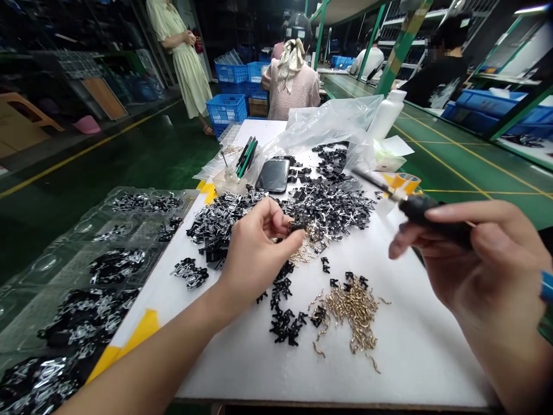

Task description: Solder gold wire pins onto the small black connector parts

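Note:
My left hand (261,245) pinches a small black part (297,226) between thumb and fingers, above the middle of the white tabletop (415,346). My right hand (479,253) is wrapped round a black-handled tool (425,210) whose dark, blurred tip points up and left. Beyond my left hand lies a large heap of black and silver parts (332,207). Nearer to me are a pile of small bent gold-coloured pieces (354,311) and a cluster of small black parts (287,327). A smaller group of black and silver parts (190,272) sits left of my wrist.
Clear trays (93,233) holding parts stand left of the table. Behind the heap are a phone (273,175), green-and-black tools (247,155), a plastic bag (328,118), a white bottle (386,115) and orange tape (405,183). Several people are farther back.

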Action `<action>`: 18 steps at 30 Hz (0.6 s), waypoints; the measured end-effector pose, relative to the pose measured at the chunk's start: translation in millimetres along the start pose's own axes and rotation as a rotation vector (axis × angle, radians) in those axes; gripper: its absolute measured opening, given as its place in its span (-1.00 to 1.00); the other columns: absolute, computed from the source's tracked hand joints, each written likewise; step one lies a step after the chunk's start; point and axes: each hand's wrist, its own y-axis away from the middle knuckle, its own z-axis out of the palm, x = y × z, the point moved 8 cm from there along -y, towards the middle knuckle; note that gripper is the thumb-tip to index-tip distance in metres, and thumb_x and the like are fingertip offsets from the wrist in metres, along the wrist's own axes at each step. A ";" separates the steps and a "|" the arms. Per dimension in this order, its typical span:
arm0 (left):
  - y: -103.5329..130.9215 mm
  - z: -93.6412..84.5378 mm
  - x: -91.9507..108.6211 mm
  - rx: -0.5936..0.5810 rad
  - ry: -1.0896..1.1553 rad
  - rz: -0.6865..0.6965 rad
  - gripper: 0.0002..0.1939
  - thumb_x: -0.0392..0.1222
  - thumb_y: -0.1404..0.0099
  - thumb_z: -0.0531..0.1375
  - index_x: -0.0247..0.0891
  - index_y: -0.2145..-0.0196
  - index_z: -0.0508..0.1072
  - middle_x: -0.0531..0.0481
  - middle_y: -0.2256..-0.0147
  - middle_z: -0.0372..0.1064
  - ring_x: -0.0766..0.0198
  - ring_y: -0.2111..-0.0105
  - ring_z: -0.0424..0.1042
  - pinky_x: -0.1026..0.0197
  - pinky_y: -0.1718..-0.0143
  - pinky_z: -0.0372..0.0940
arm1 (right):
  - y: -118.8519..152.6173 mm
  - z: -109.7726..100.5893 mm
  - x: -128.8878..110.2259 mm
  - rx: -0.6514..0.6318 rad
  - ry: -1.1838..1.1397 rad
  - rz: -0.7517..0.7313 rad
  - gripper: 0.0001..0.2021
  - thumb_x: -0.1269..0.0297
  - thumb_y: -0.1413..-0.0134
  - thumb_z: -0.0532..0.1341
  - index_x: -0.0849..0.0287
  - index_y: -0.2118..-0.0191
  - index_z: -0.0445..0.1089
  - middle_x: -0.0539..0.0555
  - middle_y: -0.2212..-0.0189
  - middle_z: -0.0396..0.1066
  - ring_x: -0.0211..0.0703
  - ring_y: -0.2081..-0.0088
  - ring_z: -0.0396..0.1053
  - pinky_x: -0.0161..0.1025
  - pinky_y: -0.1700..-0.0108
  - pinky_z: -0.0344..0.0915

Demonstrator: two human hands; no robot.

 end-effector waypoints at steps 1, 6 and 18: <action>4.0 0.0 11.0 0.020 -0.077 0.130 -0.76 -0.25 -0.09 0.15 -0.31 0.53 0.08 0.10 0.49 0.21 0.57 0.40 0.31 0.48 0.38 0.26 | -1.2 1.5 3.8 0.001 -0.021 0.030 -0.76 0.16 -0.24 0.05 0.14 0.11 0.36 0.13 0.38 0.45 -0.07 0.42 0.43 -0.11 0.41 0.34; 43.4 18.7 57.3 0.012 -0.368 0.821 -0.78 -0.45 0.01 0.20 -0.31 0.60 0.18 0.06 0.41 0.42 0.50 0.26 0.41 0.44 0.23 0.34 | 9.2 30.0 35.4 -0.159 -0.071 0.370 -0.80 0.23 -0.24 0.08 0.19 0.37 0.10 0.06 0.45 0.43 -0.20 0.49 0.42 -0.24 0.46 0.37; 43.7 32.3 53.8 -0.154 -0.203 0.751 -0.63 -0.35 0.02 0.24 -0.25 0.25 0.21 -0.08 0.06 0.28 0.39 -0.04 0.27 0.30 -0.06 0.32 | 14.7 42.9 37.0 -0.251 -0.037 0.448 -0.69 0.32 -0.09 0.22 0.17 0.41 -0.02 -0.02 0.43 0.28 -0.35 0.47 0.29 -0.38 0.44 0.26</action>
